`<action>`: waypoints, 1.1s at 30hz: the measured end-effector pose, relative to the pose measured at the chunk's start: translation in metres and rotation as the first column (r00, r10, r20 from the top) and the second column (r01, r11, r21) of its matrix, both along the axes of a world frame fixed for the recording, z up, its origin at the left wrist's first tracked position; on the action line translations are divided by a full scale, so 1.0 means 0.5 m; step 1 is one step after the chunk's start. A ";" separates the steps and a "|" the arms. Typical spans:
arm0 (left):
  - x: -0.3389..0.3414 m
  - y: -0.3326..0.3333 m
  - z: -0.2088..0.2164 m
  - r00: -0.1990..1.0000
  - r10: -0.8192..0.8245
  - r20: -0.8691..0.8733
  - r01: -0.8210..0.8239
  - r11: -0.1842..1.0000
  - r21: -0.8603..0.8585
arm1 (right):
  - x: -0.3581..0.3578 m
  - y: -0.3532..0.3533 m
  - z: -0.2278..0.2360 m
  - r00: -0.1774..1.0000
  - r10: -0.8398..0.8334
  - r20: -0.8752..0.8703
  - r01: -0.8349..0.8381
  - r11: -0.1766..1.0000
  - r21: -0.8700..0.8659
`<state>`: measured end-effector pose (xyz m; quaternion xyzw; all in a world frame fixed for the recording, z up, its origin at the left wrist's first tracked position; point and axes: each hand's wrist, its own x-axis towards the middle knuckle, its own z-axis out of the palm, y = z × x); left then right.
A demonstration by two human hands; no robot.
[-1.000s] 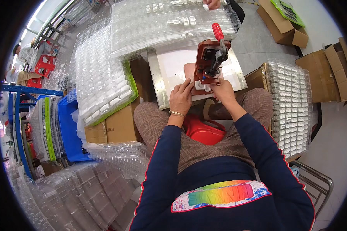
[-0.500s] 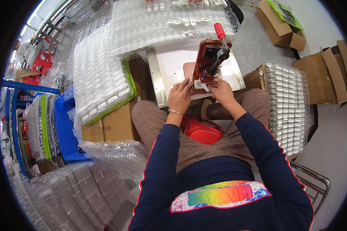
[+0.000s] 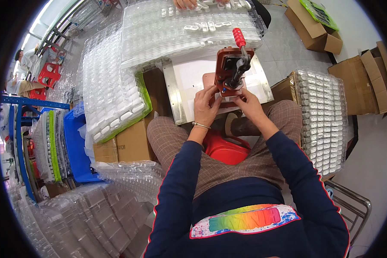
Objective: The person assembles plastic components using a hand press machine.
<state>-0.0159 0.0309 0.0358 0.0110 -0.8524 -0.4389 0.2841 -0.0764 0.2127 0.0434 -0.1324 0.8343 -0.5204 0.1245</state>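
A red-brown hand press (image 3: 229, 71) with a red-gripped lever (image 3: 239, 38) stands on a white board with metal edges (image 3: 176, 101). Under its head a small white plastic piece (image 3: 226, 99) shows only in part, between my fingers. My left hand (image 3: 206, 105), thumb and fingers bent inward, pinches the piece from the left at the press's front. From the other side my right hand (image 3: 247, 104) closes its thumb and forefinger on the piece's right end. Fingers and press head hide most of it.
Clear blister trays (image 3: 159, 43) with loose white parts (image 3: 207, 26) lie beyond the board, a co-worker's hand (image 3: 185, 3) over them. Filled trays stand left (image 3: 116, 94) and right (image 3: 322, 124). A red stool (image 3: 228, 148) is between my legs; cardboard boxes (image 3: 357, 86) stand far right.
My right hand has shifted slightly left and down, and my left fingers have drawn in around the piece. More of the white piece is covered now. The co-worker's hand has come further into view.
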 end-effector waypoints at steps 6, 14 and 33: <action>0.005 0.023 -0.008 0.991 0.030 0.133 -0.055 0.980 0.191 | 0.062 -0.073 0.024 0.911 -0.192 -0.365 0.289 0.929 0.231; 0.017 0.026 -0.033 0.976 0.011 0.218 -0.078 0.951 0.300 | 0.043 -0.041 0.013 0.925 -0.211 -0.316 0.294 0.924 0.244; 0.035 -0.013 -0.030 0.987 -0.106 0.117 0.093 0.990 0.107 | 0.009 0.033 0.019 0.896 -0.050 -0.442 0.025 0.998 -0.063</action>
